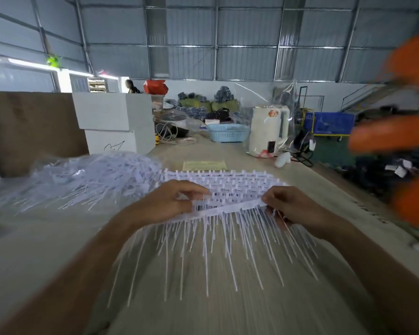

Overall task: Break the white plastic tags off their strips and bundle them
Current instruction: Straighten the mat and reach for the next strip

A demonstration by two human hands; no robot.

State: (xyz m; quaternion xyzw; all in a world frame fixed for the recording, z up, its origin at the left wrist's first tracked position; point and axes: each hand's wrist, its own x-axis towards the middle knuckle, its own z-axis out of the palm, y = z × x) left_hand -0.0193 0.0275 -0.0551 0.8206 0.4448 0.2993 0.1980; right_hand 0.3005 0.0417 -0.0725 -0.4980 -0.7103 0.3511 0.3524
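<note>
A stack of white plastic tag strips (224, 209) is held above the table in the middle of the view, with the tags' long thin tails hanging toward me like a fringe. My left hand (172, 201) grips the stack's left end, fingers curled over its top. My right hand (286, 209) pinches the right end, thumb on top and fingers beneath among the tails. A big loose heap of white tags (87, 180) lies on the table to the left, under clear plastic.
White boxes (116, 122) and a brown board (32, 131) stand at the back left. A blue basket (228, 132), a white kettle in a plastic bag (269, 130) and a yellow paper (205, 165) sit further back. A blurred person in orange (402, 131) is at the right edge.
</note>
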